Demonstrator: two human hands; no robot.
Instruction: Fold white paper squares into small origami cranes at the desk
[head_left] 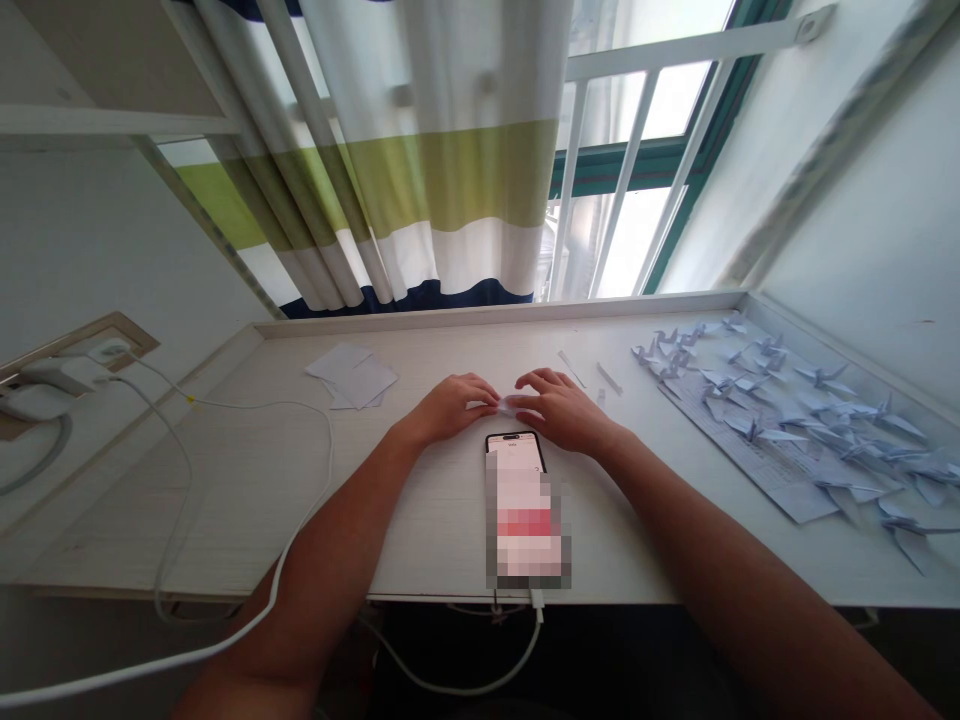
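White cable (112, 681) comes closest to the lens, looping across the left forearm. Past that, left hand (461, 405) has a small bit of pale paper (508, 408) pinched between thumb and fingertip, other fingers curled over. Right hand (559, 408) is on the other side of it, thumb and a finger right at the paper with the rest bent and a bit apart; can't really tell how tight that grip is. So the paper's basically right between both sets of fingertips, low on the white table (435, 520).

Phone (521, 490) is just on the near side of the hands, screen up and mostly pixelated, charging lead (537, 605) at its near end. Some loose sheets (360, 380) overlap off to the left of the left hand. Thin paper strips (609, 377) lie just beyond the right hand, and well to its right there's a whole crowd of folded paper cranes (754, 432), many on a printed sheet (799, 500).
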